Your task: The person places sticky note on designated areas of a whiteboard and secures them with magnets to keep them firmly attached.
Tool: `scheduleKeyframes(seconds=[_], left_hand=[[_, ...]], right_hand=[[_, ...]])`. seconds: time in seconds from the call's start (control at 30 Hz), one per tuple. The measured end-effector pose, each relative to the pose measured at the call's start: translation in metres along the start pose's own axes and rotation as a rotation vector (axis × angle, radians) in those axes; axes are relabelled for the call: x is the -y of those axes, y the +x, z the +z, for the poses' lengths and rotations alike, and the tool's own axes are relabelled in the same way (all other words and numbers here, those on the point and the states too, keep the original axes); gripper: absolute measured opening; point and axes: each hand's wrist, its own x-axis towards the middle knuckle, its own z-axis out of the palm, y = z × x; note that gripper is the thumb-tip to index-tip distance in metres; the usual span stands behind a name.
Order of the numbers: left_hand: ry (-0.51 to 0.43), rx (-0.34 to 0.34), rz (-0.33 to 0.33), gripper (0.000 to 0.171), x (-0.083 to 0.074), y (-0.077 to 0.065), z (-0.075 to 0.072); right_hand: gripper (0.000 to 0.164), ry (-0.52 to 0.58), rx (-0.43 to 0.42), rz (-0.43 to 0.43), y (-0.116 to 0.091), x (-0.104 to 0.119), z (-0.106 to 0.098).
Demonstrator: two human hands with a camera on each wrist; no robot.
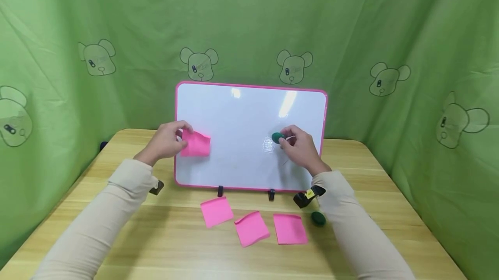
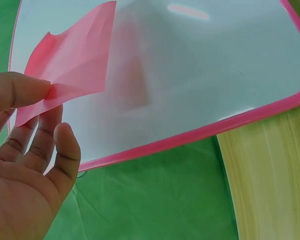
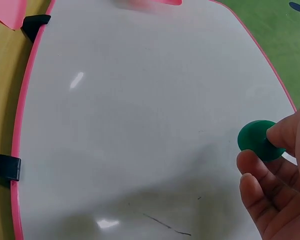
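Observation:
A whiteboard (image 1: 241, 120) with a pink frame stands upright on the table. At its left side my left hand (image 1: 166, 140) pinches a pink sticky note (image 1: 196, 145) between thumb and fingers. In the left wrist view the sticky note (image 2: 75, 60) is slightly curled, and it stands off the board at least along its near edge. On the right, my right hand (image 1: 302, 148) pinches a round green magnet (image 1: 277, 137) in front of the board. The right wrist view shows the green magnet (image 3: 260, 140) between thumb and fingers; I cannot tell whether it touches the board.
Three pink sticky notes, left (image 1: 216, 212), middle (image 1: 252, 228) and right (image 1: 290, 229), lie before the board. Another green magnet (image 1: 318, 218) lies near my right forearm. Black feet (image 1: 271, 194) hold the board's lower edge. A green curtain (image 1: 249, 20) hangs behind the wooden table (image 1: 187, 245).

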Motion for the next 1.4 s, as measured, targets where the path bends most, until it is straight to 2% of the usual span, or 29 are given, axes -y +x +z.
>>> scheduleKeyframes(seconds=[0.3, 0.67, 1.2, 1.4], left_hand=[[-0.019, -0.022, 0.018, 0.033, -0.005, 0.005, 0.001], [-0.024, -0.068, -0.001, 0.032, -0.005, 0.009, 0.002], [-0.002, -0.104, 0.055, 0.031, -0.014, 0.018, 0.000], [-0.008, -0.099, 0.039, 0.032, -0.017, 0.022, 0.000]], right_hand=[[0.014, 0.024, 0.007, 0.017, 0.004, 0.009, 0.003], [0.016, 0.033, 0.008, 0.047, 0.009, 0.015, 0.008], [0.017, 0.037, -0.010, 0.019, 0.022, 0.024, 0.016], [0.017, 0.031, -0.010, 0.026, 0.027, 0.029, 0.018]])
